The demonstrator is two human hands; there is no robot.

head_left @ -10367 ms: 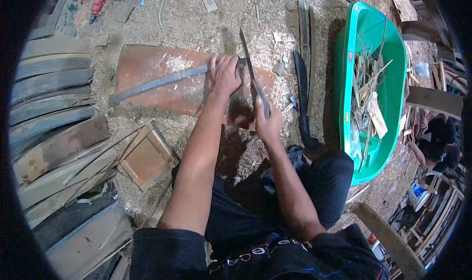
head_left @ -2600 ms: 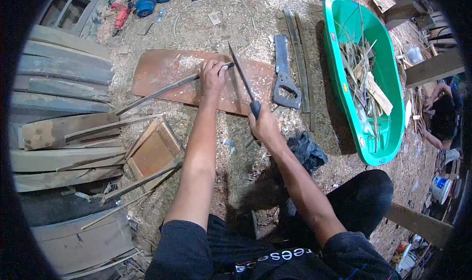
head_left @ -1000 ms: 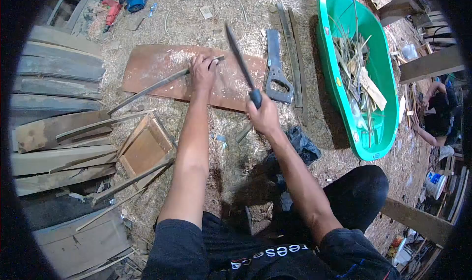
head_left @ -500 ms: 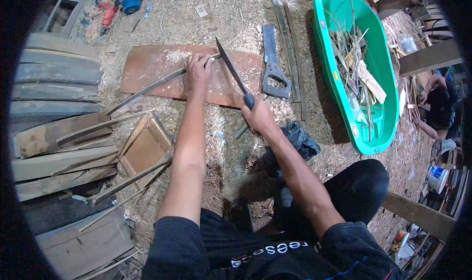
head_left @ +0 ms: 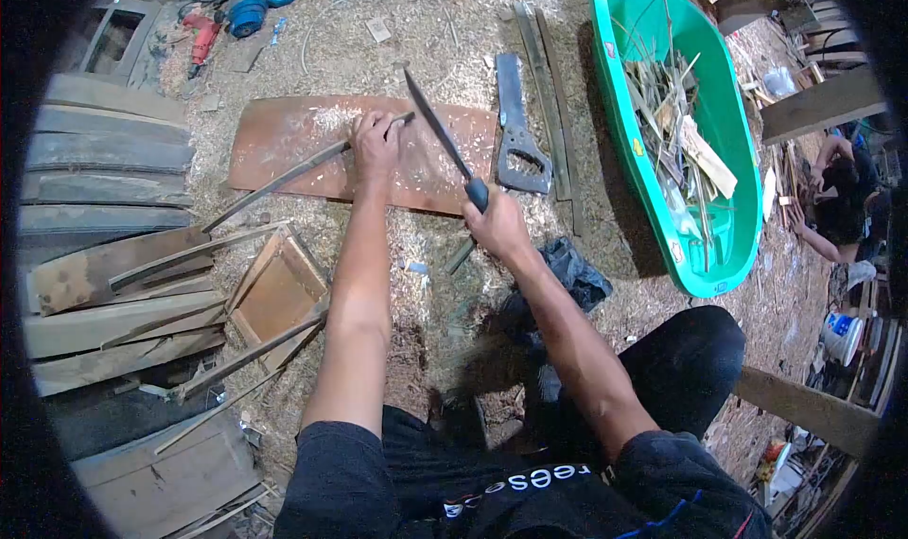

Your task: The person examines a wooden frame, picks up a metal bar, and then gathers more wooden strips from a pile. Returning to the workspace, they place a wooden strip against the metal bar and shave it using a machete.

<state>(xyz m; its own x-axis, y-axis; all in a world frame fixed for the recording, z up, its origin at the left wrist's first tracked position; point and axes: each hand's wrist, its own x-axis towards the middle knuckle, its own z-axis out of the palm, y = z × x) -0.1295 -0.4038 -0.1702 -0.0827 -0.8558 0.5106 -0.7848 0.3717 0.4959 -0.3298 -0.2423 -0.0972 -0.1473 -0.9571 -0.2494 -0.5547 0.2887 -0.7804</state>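
My left hand (head_left: 375, 144) is closed around a long thin wooden strip (head_left: 284, 180) near its far end, over a reddish-brown board (head_left: 445, 175) sprinkled with shavings. The strip's other end slants down to the left, reaching the stacked planks. In my right hand (head_left: 498, 222) is the dark handle of a long-bladed knife (head_left: 438, 128). Its blade points up and away, just right of the strip's end, with a small gap showing between them. To the right of the board lies a handsaw (head_left: 515, 128).
A green plastic tub (head_left: 676, 246) of wood scraps stands at right. Curved planks (head_left: 113, 184) and a small wooden frame (head_left: 279, 288) lie at left. A red drill (head_left: 200, 40) and blue power tool (head_left: 248, 14) sit far left. Another person (head_left: 842, 203) crouches far right.
The view has shifted slightly. The knife blade has come a little away from the strip's end. My left hand keeps its hold on the strip.
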